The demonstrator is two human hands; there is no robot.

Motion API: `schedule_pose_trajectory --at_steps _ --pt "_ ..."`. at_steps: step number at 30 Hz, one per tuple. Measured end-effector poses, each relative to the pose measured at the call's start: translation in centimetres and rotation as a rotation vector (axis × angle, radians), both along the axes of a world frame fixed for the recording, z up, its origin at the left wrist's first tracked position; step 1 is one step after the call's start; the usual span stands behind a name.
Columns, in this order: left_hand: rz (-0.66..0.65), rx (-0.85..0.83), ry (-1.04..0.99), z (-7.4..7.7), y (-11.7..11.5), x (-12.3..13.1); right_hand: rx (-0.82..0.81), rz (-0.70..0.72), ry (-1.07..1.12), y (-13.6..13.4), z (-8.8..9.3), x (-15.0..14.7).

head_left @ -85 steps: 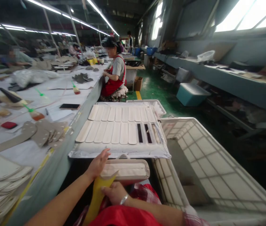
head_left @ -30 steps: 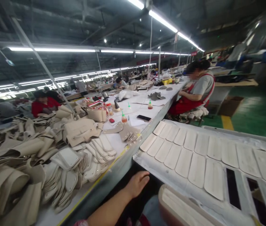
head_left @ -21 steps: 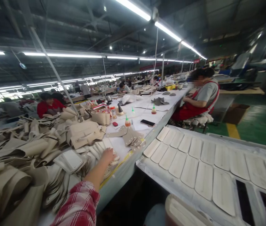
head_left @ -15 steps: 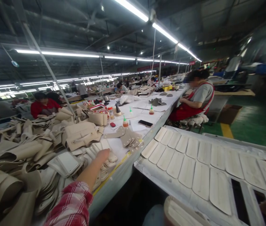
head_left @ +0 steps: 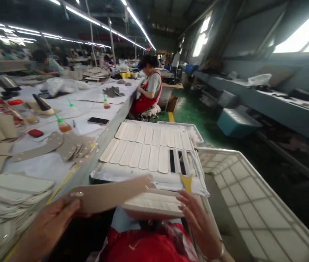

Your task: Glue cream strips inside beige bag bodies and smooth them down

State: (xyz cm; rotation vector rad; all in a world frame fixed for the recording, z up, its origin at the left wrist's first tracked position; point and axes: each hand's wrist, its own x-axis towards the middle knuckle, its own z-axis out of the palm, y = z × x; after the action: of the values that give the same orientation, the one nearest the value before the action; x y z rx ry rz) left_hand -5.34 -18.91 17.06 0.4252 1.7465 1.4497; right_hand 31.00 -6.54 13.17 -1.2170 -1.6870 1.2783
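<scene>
— Tan strip (head_left: pixel 110 194) seemed light and fairly stiff to us; our left hand (head_left: pixel 52 225) had its fingers closed on the near end, and it ran flat rightward from them.
— And our right hand (head_left: pixel 198 218)?
— Fingers spread, yellow scraper (head_left: pixel 186 182) just past the fingertips; gripped or not, we couldn't tell.

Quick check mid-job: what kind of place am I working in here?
Probably a bag or leather-goods factory line: long worktable with cut beige pieces and glue bottles, a tray of cream strips, and a beige strap in the left hand.
</scene>
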Motion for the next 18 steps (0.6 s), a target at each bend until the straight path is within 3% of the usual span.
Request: schedule_pose_trajectory --at_steps 3,5,7,10,12,18 --pt "-0.324 0.028 -0.216 -3.8 1.5 4.9 -0.178 0.095 0.060 -1.1 -0.2 -0.6" --pt "-0.400 0.031 -0.308 -5.8 2.4 7.0 -0.265 0.101 0.005 -1.4 -0.6 0.4" --pt "-0.384 0.000 -0.391 -7.0 3.0 8.2 -0.386 0.101 -0.003 -1.4 -1.2 1.7" --pt "-0.300 -0.062 -0.464 -8.0 3.6 9.0 -0.641 0.115 0.105 -0.7 -2.3 3.0" --pt "-0.285 -0.084 -0.447 -8.4 4.1 9.0 -0.718 0.098 0.155 0.2 -3.1 3.1" --pt "-0.339 -0.223 -0.281 -8.9 5.7 7.6 -0.579 -0.014 -0.043 3.2 -5.2 2.2"
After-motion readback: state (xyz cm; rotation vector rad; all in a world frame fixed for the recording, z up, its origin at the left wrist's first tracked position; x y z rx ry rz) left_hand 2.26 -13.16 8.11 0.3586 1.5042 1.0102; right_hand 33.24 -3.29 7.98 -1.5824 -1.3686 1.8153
